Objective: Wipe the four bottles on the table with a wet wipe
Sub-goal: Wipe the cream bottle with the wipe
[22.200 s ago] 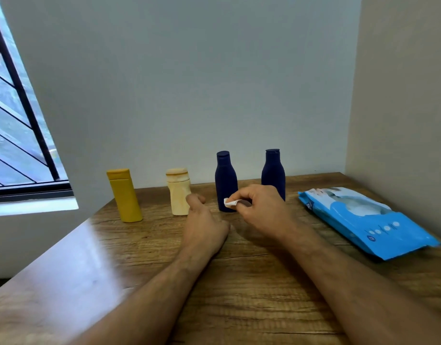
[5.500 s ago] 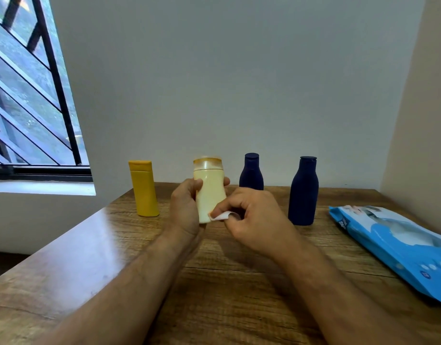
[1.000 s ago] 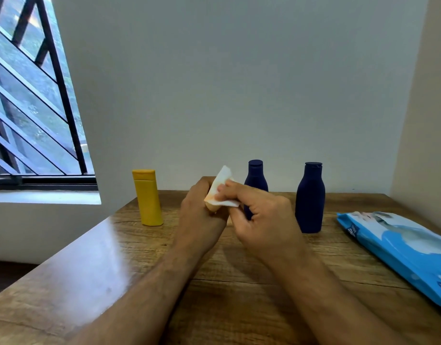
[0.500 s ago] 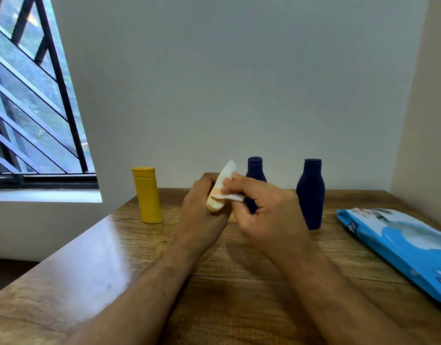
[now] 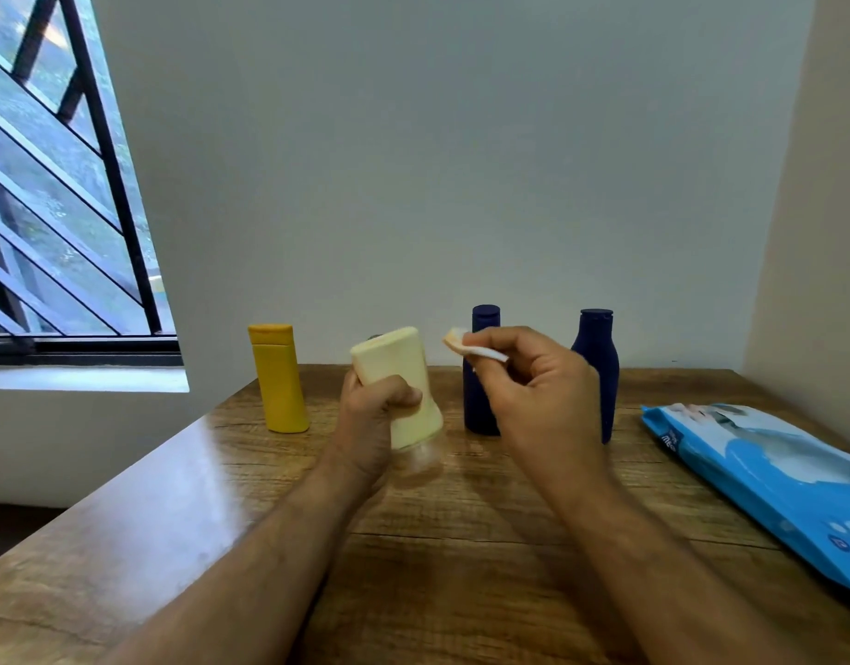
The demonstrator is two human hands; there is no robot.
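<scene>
Head view: cream bottle [image 5: 398, 386], held upside down and tilted above the wooden table [image 5: 461, 544], my left hand [image 5: 370, 424] gripping it with fingers wrapped round its middle, the cap end blurred. Just right of the cream bottle, not touching it, the folded wet wipe [image 5: 476, 348], pinched between thumb and fingers of my right hand [image 5: 533, 400]. Left of the cream bottle stands the yellow bottle [image 5: 278, 379]; behind my right hand, the two navy bottles [image 5: 483, 376] [image 5: 598, 362]; far right, flat on the table, the blue wipes pack [image 5: 768, 477].
</scene>
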